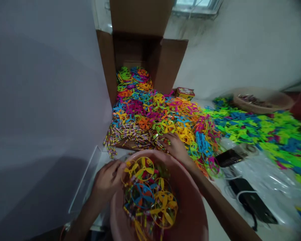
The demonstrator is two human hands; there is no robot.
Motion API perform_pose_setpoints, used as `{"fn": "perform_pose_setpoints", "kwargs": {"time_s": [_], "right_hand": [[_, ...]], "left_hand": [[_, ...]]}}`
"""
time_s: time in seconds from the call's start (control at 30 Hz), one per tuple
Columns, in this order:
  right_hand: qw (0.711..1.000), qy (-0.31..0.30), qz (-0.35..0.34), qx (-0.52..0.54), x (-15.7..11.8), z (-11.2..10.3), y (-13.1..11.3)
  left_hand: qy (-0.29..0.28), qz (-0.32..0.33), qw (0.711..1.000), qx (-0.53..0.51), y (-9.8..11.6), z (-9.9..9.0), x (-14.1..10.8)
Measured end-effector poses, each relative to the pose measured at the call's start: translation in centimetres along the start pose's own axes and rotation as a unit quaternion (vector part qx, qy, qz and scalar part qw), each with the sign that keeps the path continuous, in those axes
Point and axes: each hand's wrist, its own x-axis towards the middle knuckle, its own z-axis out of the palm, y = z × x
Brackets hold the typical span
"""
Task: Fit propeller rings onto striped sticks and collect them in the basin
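Observation:
At the left rim of a pink tub [195, 204], my left hand [107, 179] is closed, thumb and fingers pinching the edge of a yellow propeller ring [130, 169]. More propeller rings lie in the tub, including a blue one [142, 194] and a yellow one [164, 209], above small striped sticks. Beyond the far rim, my right hand [175, 145] reaches to a heap of striped sticks [132, 134]. Its fingers are bent down at the heap's right end, and whatever is between them is hidden.
A cardboard box [174, 63] lies open, spilling colourful propeller rings [158, 103]. Green and blue plastic pieces [256, 125] cover the right side, near a basin [278, 100]. Closer are clear plastic bags [273, 180], a black device with a cable [253, 201] and a small box [185, 93]. A wall [45, 100] bounds the left.

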Motion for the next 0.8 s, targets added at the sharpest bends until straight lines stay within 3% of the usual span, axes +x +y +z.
{"fn": "perform_pose_setpoints", "kwargs": {"time_s": [0.1, 0.27, 0.4, 0.53, 0.6, 0.7, 0.73, 0.8], "right_hand": [[0.998, -0.013, 0.007, -0.053, 3.2, 1.9, 1.6], [1.0, 0.01, 0.007, 0.006, 5.0, 3.3, 2.7], [0.99, 0.056, 0.013, 0.132, 5.0, 2.7, 3.0], [0.955, 0.105, 0.046, 0.273, 3.9, 0.9, 1.4], [0.909, 0.096, 0.075, 0.398, 2.5, -0.2, -0.4], [0.73, 0.037, 0.166, 0.662, -0.3, -1.2, -3.8], [0.687, 0.022, 0.191, 0.701, -1.3, -1.4, -4.8], [0.657, 0.004, 0.212, 0.723, -2.8, -1.3, -6.4]], "left_hand": [[0.021, -0.032, 0.997, -0.061, 0.3, 0.3, -0.4], [0.047, -0.071, 0.986, -0.143, -0.8, 1.0, -1.2], [0.076, -0.121, 0.964, -0.225, -1.9, 1.6, -1.6], [0.162, -0.136, 0.947, -0.243, -1.0, 1.7, -1.1], [0.171, -0.134, 0.941, -0.259, 0.1, 1.6, -0.6], [0.128, -0.125, 0.935, -0.306, 1.9, 1.6, -0.1], [0.113, -0.122, 0.931, -0.326, 2.4, 1.7, 0.0], [0.102, -0.123, 0.916, -0.368, 3.2, 2.1, 0.0]]}}
